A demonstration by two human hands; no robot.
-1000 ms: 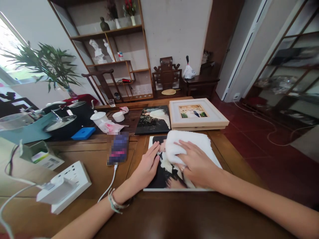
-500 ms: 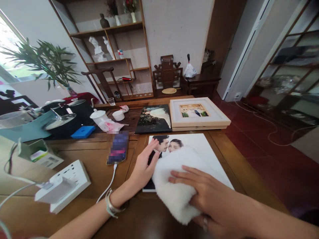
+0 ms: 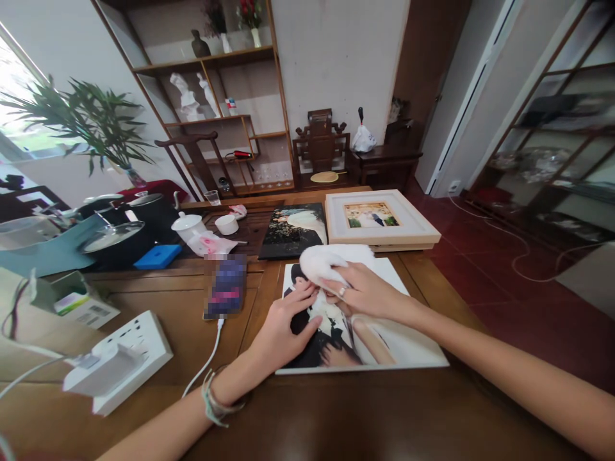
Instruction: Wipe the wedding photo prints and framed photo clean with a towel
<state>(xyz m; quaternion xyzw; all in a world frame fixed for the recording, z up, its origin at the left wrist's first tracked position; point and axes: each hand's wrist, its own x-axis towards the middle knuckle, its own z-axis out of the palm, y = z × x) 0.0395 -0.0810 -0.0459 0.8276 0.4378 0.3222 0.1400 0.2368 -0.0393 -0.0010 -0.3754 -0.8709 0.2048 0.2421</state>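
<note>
A: Which objects occupy the two hands?

B: The right hand [image 3: 369,291] grips a bunched white cloth [image 3: 319,261], its fingers bent over the fabric; a ring [image 3: 343,291] shows on one of them. The left hand [image 3: 286,326] holds nothing: its fingers lie extended and close together, the thumb spread away from them.

A: Where is the cloth placed?

B: Over the upper part of a photo panel [image 3: 408,351], overlapping its far edge. The left fingertips lie just beside the cloth, above the panel's left side — whether they press on the surface cannot be told.

A: And the panel itself?

B: It lies flat on the wooden table [image 3: 327,416], directly before the person, and bears a picture of a couple, partly covered by both hands.

A: What adjoins it on the far side?

B: A dark photo panel [image 3: 295,234], lying flat, and to its right a pale picture frame [image 3: 416,224] with a white mat around a small photograph.

A: Which items lie to the left?

B: A phone [image 3: 228,288] with a white cable [image 3: 206,355] at its near end, a white power strip [image 3: 148,358] carrying an adapter [image 3: 113,365], an open carton [image 3: 91,312] and — farther back — a flat blue box [image 3: 157,256] near a lidded pot [image 3: 113,246].
</note>
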